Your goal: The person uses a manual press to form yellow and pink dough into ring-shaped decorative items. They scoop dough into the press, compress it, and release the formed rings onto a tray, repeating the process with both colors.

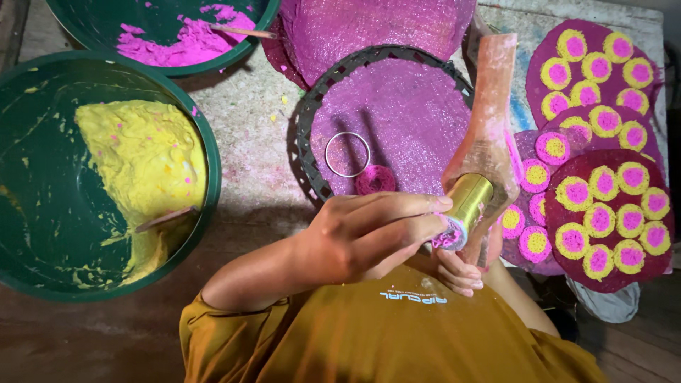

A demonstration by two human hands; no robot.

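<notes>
My left hand [369,237] reaches across my chest, its thumb and fingers closed on the near end of a brass cylinder [470,200]. Pink and yellow paste [448,235] fills that end. The cylinder is fixed to a paste-stained wooden paddle [491,106] that points away from me. Under it, my right hand [460,275] grips the paddle's lower part; only the curled fingers show. Just beyond lies a black woven tray [310,117] with a purple-pink sheet [404,106], a metal ring [347,154] and one small pink round [374,180] on it.
A green basin [42,213] at left holds yellow paste [142,159] and a stick. Another green basin [92,25] at top holds pink paste [181,42]. Dark pink sheets [599,266] with several yellow-and-pink rounds lie at right. More purple sheets [376,28] are stacked behind the tray.
</notes>
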